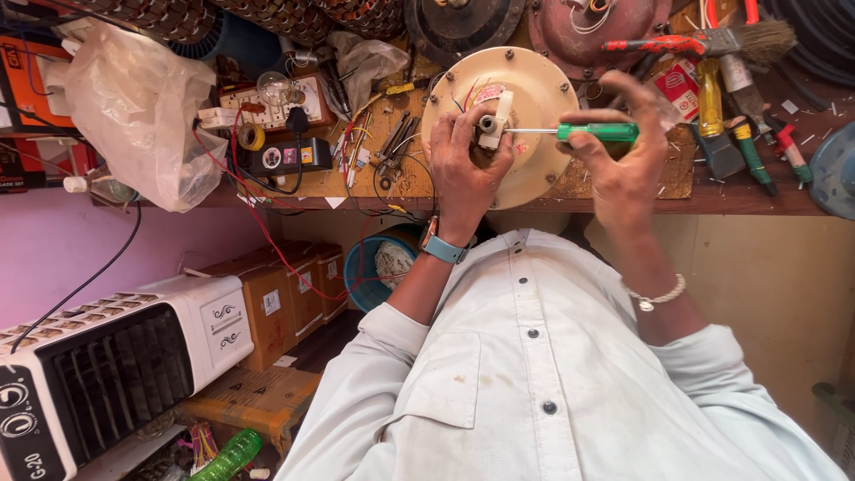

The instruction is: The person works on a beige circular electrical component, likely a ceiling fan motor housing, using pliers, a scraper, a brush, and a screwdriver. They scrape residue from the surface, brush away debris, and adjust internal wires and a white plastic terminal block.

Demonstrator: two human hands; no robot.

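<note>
A cream, disc-shaped fan motor housing (pixel 525 107) stands on edge at the front lip of a cluttered wooden counter (pixel 730 198), its rim screws and a few coloured wires showing. At its hub sits a small white plastic part (pixel 495 123), met by the steel shaft of a green-handled screwdriver (pixel 583 132) held level across the disc's face.

The hand on the left of the frame, with a blue-strapped watch (pixel 443 248) at its wrist, appears to be the person's left hand (pixel 463 165); it is closed over the hub area, steadying the white part and the housing. The right hand (pixel 623 160), a bead bracelet (pixel 657 295) at its wrist, is wrapped around the screwdriver's green grip. The two hands work slightly apart, joined only by the tool.

The housing looks rigid and fairly heavy, likely metal; its painted face may be slick, so the rim and hub seem the surest holds, and the thin wires look easy to damage. Whether the tip is seated in a screw cannot be told.

Around it lie pliers, more screwdrivers (pixel 712 98), a paintbrush (pixel 757 37), a roll of tape (pixel 251 136), a light bulb (pixel 272 86), a clear plastic bag (pixel 138 107) and other motor parts. Below are cardboard boxes (pixel 285 303) and a white air cooler (pixel 116 365).
</note>
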